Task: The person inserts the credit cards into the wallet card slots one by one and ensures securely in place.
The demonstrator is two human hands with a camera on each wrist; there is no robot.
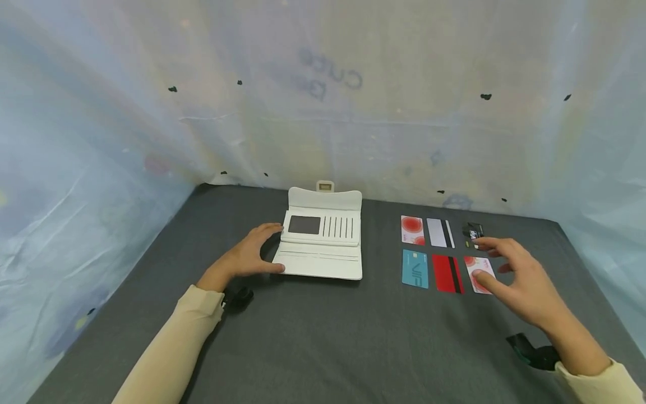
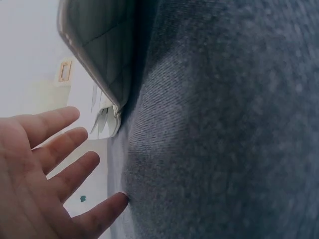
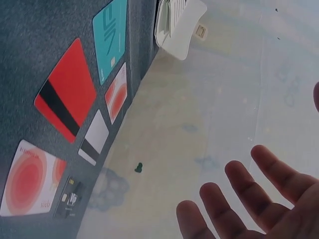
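A white wallet lies open on the grey table, its card slots facing up. My left hand rests at the wallet's left edge with fingers relaxed and spread; the left wrist view shows the hand beside the wallet. Six cards lie in two rows to the right: pink-red, white striped, black, teal, red striped and white-red. My right hand hovers open over the right end of the cards, its thumb above the white-red card. It holds nothing.
Pale plastic sheeting walls in the table at the back and on both sides. Dark wrist straps sit at both cuffs. In the right wrist view the red striped card and teal card lie between the hand and the wallet.
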